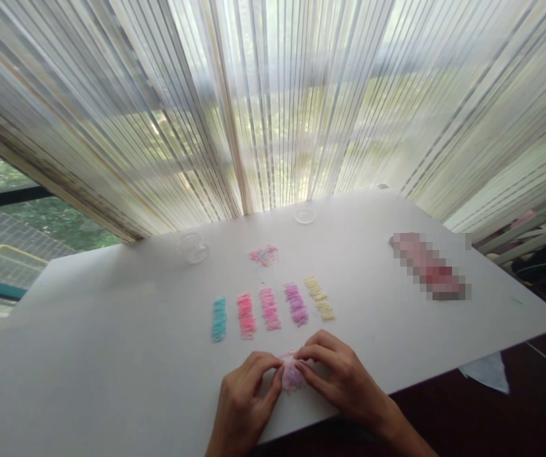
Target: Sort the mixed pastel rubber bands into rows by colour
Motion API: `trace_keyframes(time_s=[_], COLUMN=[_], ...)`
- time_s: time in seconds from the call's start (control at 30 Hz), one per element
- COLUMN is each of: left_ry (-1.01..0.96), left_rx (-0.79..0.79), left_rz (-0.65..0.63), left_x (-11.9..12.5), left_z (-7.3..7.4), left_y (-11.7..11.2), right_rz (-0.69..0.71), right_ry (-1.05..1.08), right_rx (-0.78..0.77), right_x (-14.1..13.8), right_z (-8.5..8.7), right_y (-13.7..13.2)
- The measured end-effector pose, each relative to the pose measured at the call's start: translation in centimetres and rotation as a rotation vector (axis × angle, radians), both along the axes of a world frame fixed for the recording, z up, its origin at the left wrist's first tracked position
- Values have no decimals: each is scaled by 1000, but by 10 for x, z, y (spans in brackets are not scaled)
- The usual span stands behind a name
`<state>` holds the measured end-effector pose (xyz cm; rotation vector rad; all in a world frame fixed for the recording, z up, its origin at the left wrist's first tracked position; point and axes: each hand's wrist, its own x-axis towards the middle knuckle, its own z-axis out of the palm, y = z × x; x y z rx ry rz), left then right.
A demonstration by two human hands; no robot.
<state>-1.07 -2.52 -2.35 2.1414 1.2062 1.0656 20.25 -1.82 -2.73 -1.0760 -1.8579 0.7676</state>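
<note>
Near the table's front edge, my left hand [250,400] and my right hand [342,376] face each other with thumbs and fingers pinched. Between them is a small pink and lilac bundle [292,379], gripped at its left and right upper sides; its exact kind is too blurred to tell. Just beyond the hands lie several short rows of small coloured strands: turquoise [218,319], coral [246,315], pink [270,308], purple [296,304] and pale yellow [319,298]. Farther back is a loose pile of mixed-colour strands [264,255].
Two clear round plastic pieces, one on the left [193,249] and one in the middle [305,216], rest toward the back of the white table [111,355]. A blurred-out reddish object [429,266] lies on the right. Striped sheer curtains [277,114] hang behind the table.
</note>
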Motion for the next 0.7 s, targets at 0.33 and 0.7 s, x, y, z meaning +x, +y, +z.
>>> trace_keyframes(time_s=[0.33,0.7], left_ry=[-8,8], left_rx=[-1,0], left_rz=[2,11], left_x=[0,-1], left_z=[0,1], left_y=[-1,-1], right_rz=[-16,-28], right_ry=[31,-26], right_rx=[54,57], right_x=[0,-2], right_z=[0,-1], right_y=[0,-3])
